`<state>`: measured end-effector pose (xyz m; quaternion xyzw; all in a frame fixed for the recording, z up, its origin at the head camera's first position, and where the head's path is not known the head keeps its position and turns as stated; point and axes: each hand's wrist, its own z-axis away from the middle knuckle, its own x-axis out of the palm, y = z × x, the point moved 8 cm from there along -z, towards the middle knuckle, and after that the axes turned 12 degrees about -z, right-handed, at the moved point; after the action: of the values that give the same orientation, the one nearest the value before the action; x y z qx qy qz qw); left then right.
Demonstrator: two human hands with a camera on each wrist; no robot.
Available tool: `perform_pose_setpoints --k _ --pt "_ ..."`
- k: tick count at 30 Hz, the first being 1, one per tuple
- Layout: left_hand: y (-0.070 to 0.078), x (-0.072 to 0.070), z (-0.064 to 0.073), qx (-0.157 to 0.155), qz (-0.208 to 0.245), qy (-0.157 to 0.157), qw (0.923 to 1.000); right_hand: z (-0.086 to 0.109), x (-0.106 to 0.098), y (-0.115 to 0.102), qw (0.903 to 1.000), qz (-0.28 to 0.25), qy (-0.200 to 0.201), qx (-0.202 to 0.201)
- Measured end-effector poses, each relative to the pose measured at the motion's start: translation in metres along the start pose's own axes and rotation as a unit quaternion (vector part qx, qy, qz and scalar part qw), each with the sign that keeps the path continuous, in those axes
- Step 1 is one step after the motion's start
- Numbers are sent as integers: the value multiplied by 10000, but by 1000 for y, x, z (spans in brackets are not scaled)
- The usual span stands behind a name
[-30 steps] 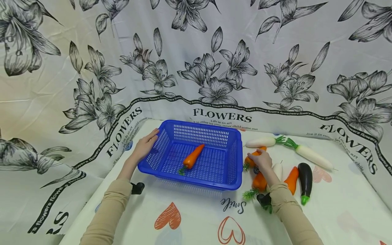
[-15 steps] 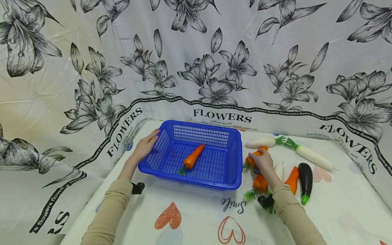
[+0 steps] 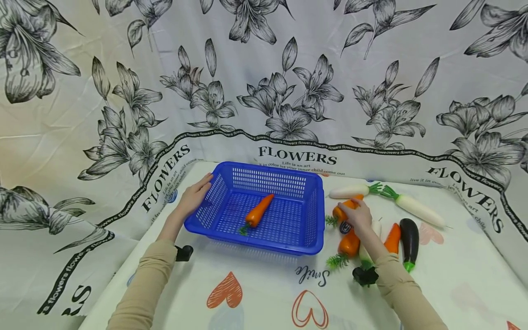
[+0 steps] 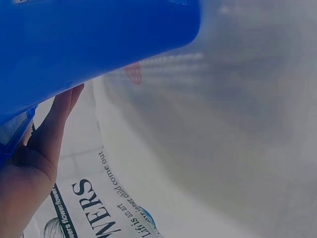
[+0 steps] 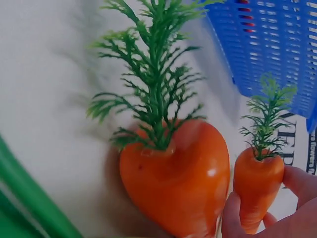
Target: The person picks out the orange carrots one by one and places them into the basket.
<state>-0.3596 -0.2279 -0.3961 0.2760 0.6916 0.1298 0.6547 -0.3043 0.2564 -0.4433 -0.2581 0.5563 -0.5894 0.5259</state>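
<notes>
My left hand [image 3: 194, 196] rests at the left rim of a blue perforated plastic basket [image 3: 264, 248], its fingers extended along the outside. In the left wrist view, the fingers [image 4: 55, 116] run straight up beside the blue wall. One orange carrot [image 3: 259, 211] with a green top lies in the basket. To the right of the basket, my right hand [image 3: 358, 214] pinches a second carrot [image 3: 339, 213] between thumb and fingers. Its leafy top points toward the basket in the right wrist view, where a plumper carrot [image 5: 173, 173] lies closer to the camera.
Two white radishes [image 3: 349, 191] with green tops lie behind the right hand. Another white vegetable [image 3: 365, 254], an orange carrot [image 3: 393, 238] and a dark eggplant [image 3: 409, 240] lie around the right forearm. A flower-printed curtain [image 3: 264, 91] rises behind the table.
My right hand and the pinched carrot have shifted slightly right and away from the basket. The left hand stays at the basket's rim.
</notes>
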Motion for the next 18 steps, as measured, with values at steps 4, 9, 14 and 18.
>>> perform_pose_setpoints --k 4,9,14,18 --pt "0 0 0 -18 -16 4 10000 2 -4 -4 9995 -311 -72 28" --pt "0 1 1 -6 -29 30 10000 4 -6 -6 9979 -601 -252 57" --pt "-1 1 1 30 -18 41 10000 7 -8 -8 9952 -921 -325 84" --pt "-1 1 0 50 -30 57 10000 9 -9 -10 9926 -1154 -315 232"
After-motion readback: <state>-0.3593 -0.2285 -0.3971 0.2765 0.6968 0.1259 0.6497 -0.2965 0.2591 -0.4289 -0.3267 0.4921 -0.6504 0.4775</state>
